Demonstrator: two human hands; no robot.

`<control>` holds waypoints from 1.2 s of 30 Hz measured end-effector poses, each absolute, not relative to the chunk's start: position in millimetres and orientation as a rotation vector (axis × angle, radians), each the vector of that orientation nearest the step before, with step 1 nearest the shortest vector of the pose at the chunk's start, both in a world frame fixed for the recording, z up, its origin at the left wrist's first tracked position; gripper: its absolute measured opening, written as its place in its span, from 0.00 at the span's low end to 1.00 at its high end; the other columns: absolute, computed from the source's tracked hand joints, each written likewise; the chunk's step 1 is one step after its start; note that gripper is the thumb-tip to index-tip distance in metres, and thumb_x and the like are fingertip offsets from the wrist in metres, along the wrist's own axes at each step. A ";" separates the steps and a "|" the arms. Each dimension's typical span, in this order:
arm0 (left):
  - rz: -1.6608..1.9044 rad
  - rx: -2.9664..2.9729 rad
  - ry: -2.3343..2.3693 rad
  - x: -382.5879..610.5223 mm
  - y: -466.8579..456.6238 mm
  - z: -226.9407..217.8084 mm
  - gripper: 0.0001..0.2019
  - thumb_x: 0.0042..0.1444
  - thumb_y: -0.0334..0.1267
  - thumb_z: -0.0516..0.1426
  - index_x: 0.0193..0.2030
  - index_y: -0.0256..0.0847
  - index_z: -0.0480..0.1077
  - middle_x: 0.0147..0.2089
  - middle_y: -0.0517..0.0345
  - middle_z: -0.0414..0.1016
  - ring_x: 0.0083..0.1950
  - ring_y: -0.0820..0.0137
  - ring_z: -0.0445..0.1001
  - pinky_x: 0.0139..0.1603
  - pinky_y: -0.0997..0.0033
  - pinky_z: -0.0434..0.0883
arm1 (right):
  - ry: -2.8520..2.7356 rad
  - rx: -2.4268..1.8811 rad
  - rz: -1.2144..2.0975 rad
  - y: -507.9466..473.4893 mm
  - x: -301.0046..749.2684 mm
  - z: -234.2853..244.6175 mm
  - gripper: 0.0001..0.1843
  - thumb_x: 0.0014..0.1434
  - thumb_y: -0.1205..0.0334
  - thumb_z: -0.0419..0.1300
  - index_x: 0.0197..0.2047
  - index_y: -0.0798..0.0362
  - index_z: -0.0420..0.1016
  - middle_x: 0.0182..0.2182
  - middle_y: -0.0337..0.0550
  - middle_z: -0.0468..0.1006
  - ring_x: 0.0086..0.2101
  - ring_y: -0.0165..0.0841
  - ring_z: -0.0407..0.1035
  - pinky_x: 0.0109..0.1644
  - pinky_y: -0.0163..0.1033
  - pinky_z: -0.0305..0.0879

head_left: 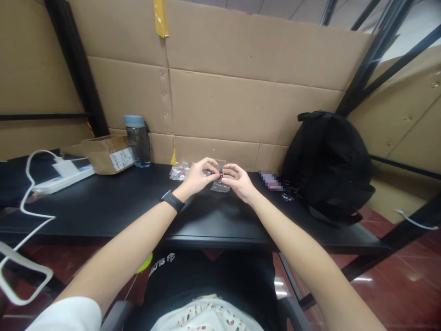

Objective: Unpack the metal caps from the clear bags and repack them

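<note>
Above the black table, my left hand (pixel 202 174) and my right hand (pixel 239 180) meet fingertip to fingertip around a small red item (pixel 221 174), too small to name. The left thumb and forefinger pinch it from one side; the right fingers and thumb close on it from the other. A small clear plastic bag (pixel 220 186) shows behind and below the fingertips; whether the red item is inside it I cannot tell. Just left of my left hand lies a pile of clear plastic packets (pixel 179 171) with bits of red.
A blue-lidded bottle (pixel 138 142), an open cardboard box (pixel 108 154) and a white power strip (pixel 65 180) stand on the left of the black table (pixel 213 223). At right are a black backpack (pixel 327 165) and a blurred-out item (pixel 271 180). Cardboard panels (pixel 223 105) close the back.
</note>
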State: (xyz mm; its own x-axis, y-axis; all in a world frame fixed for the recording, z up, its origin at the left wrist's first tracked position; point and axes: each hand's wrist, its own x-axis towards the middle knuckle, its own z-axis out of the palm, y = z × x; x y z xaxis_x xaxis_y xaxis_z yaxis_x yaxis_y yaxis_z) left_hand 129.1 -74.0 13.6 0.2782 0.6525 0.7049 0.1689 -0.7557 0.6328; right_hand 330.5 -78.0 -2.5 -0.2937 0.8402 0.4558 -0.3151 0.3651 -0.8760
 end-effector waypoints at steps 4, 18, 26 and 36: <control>1.449 2.158 0.703 129.1 -75.2 13.2 0.16 0.56 0.37 0.64 0.49 0.42 0.68 0.37 0.56 0.82 0.45 0.64 0.81 0.52 0.63 0.73 | -1.457 -0.502 1.224 -77.3 331.7 -2.4 0.31 0.42 0.62 0.79 0.48 0.47 0.74 0.45 0.42 0.81 0.45 0.35 0.77 0.57 0.45 0.73; 1.497 2.247 0.750 131.0 -71.9 8.2 0.17 0.55 0.33 0.63 0.51 0.44 0.65 0.40 0.56 0.81 0.45 0.66 0.81 0.51 0.65 0.74 | -1.574 -0.602 1.087 -75.8 333.5 -5.7 0.31 0.42 0.60 0.79 0.48 0.48 0.74 0.46 0.44 0.81 0.44 0.37 0.79 0.56 0.48 0.74; 1.524 2.293 0.767 131.9 -74.1 9.4 0.16 0.57 0.32 0.61 0.51 0.44 0.64 0.42 0.56 0.79 0.46 0.67 0.81 0.51 0.66 0.73 | -1.558 -0.617 1.043 -74.9 331.5 -6.3 0.27 0.42 0.59 0.79 0.45 0.49 0.75 0.47 0.45 0.82 0.44 0.39 0.80 0.57 0.48 0.75; 1.599 2.086 0.775 143.4 -71.7 5.2 0.17 0.55 0.31 0.61 0.51 0.44 0.64 0.40 0.58 0.79 0.45 0.67 0.81 0.49 0.67 0.73 | -1.536 -0.605 1.043 -73.5 332.8 -2.1 0.23 0.41 0.58 0.79 0.40 0.52 0.79 0.47 0.49 0.84 0.47 0.41 0.79 0.60 0.51 0.72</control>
State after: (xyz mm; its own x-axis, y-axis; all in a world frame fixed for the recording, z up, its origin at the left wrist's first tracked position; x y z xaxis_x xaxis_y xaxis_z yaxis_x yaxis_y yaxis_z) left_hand 143.4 -71.7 5.2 0.1923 0.6413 0.7428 0.1853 -0.7671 0.6142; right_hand 332.8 -73.5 -2.1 -0.2408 0.8301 0.5029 -0.1612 0.4767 -0.8641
